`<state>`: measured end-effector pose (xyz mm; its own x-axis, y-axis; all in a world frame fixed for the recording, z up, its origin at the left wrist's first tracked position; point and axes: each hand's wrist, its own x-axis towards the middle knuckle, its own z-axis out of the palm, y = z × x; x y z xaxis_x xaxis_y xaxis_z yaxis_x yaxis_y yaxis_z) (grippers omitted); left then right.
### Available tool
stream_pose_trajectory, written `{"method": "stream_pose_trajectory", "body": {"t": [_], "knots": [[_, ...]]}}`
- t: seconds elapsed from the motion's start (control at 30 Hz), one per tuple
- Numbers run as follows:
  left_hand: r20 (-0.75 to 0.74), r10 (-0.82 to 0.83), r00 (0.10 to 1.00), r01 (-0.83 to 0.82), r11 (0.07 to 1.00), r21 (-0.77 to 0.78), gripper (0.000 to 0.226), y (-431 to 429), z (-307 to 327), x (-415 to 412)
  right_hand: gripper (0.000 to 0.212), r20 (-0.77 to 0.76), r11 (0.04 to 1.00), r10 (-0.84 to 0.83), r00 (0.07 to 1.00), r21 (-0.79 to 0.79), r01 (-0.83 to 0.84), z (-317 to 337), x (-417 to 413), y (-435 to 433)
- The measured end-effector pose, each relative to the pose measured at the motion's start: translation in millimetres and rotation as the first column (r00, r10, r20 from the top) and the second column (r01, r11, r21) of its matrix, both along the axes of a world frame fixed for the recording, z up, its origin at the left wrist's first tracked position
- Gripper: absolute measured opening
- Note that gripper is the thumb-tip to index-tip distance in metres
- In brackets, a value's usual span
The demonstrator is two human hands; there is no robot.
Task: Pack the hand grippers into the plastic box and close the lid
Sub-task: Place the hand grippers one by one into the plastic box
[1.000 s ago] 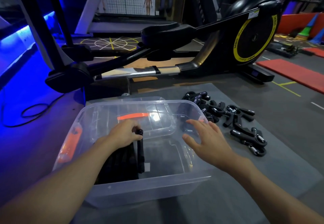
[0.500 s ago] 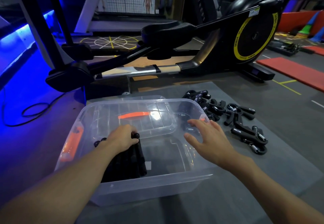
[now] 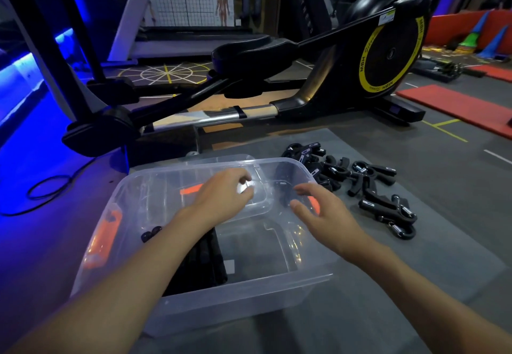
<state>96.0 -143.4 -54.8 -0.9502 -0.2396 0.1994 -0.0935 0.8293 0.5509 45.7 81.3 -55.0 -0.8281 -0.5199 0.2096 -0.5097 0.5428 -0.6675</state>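
The hand grippers are found in two places. A packed row [image 3: 213, 265] stands in the near left part of the plastic box [image 3: 243, 306], partly covered by the left forearm. A loose pile [image 3: 368, 187], not yet packed, lies on the mat [image 3: 415, 284] just beside the right wall of the box. The box is open at the top. What appears to be its clear lid [image 3: 216, 159] lies behind the far wall.

The step in hand is judged to be the fetching of the next gripper from the loose pile. One gripper should be taken by both handles, so that the spring end is kept from swinging. It should be set down parallel to the packed row and touching it, so that the free floor of the box is filled row by row. The pile should be drawn from at its nearest edge, so that tangling of the handles is avoided.

The left hand [image 3: 221, 195] hovers over the middle of the box, beyond the packed row. Its grip is loosely curled and nothing is held. The right hand [image 3: 324, 212] is held over the right wall of the box, with its grip apart and empty. The loose pile lies beyond and to the right of its fingertips, near but not touched.

An elliptical trainer [image 3: 388, 57] stands behind the mat.
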Motion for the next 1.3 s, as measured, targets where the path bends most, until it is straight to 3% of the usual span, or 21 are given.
{"method": "stream_pose_trajectory", "body": {"t": [0.1,0.17,0.33,0.47,0.57,0.7,0.87,1.17,1.3], "knots": [[-0.106,-0.084,0.991,0.081,0.996,-0.034,0.028,32.6,23.1,-15.4,0.021,0.198,0.957,-0.086,0.976,-0.256,0.137,5.5,-12.3,7.4],[-0.111,-0.136,0.984,0.128,0.989,-0.080,0.029,52.0,30.5,-30.7,0.019,0.214,0.934,-0.163,0.963,-0.281,0.221,2.8,-28.7,19.2],[-0.037,-0.222,0.974,0.215,0.967,-0.140,0.035,105.5,25.8,-72.1,0.024,0.302,0.921,-0.335,0.893,-0.094,0.377,-33.4,-82.0,71.1],[0.064,-0.193,0.979,0.203,0.947,-0.249,0.042,130.8,2.4,-96.3,0.025,0.369,0.873,-0.466,0.804,0.047,0.485,-70.0,-113.9,119.4],[0.087,-0.163,0.983,0.183,0.920,-0.346,0.054,133.7,-13.9,-100.9,0.042,0.293,0.820,-0.569,0.768,0.128,0.558,-97.9,-142.0,144.9],[0.087,-0.182,0.979,0.202,0.912,-0.358,0.059,132.9,-22.9,-103.0,0.071,0.182,0.729,-0.681,0.710,0.259,0.633,-116.8,-173.7,150.7],[0.112,-0.176,0.978,0.206,0.898,-0.390,0.064,133.4,-23.3,-101.2,0.101,0.224,0.742,-0.667,0.711,0.287,0.606,-139.8,-190.1,144.3],[0.100,-0.179,0.979,0.204,0.894,-0.400,0.071,135.3,-20.1,-98.3,0.093,0.161,0.741,-0.651,0.742,0.347,0.575,-149.2,-194.9,128.2],[0.103,-0.179,0.978,0.206,0.892,-0.403,0.071,135.1,-20.2,-98.5,0.101,0.118,0.762,-0.605,0.788,0.374,0.529,-154.8,-184.3,123.3]]}}
